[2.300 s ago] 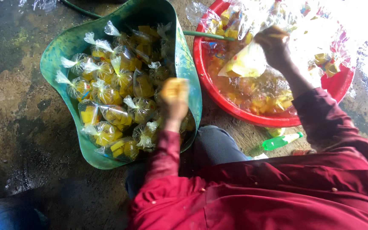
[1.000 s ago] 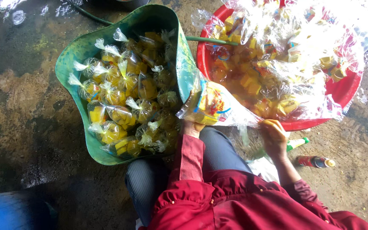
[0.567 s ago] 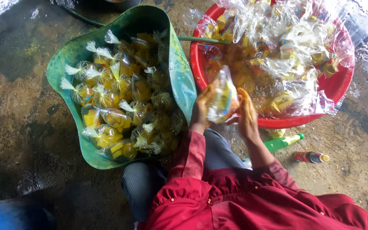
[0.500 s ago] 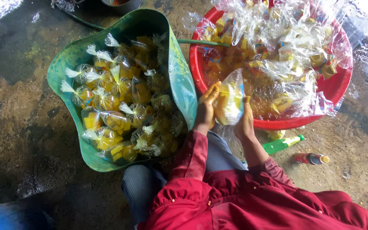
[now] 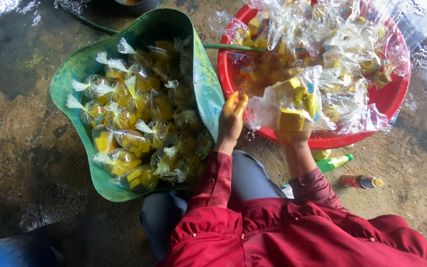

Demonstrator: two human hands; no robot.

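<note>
My right hand (image 5: 292,136) has its grip closed from below on a clear bag of yellow pieces (image 5: 292,101), held at the near rim of the red basin (image 5: 396,94). My left hand (image 5: 232,118) hovers with fingers loosely spread and empty, just left of that basin, beside the bag.

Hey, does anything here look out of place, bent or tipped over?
Two things stand out. The green tub holding the tied bags is warped, its rim buckled inward next to the red basin. And two small bottles, one green and one red, lie tipped on the wet floor.
</note>
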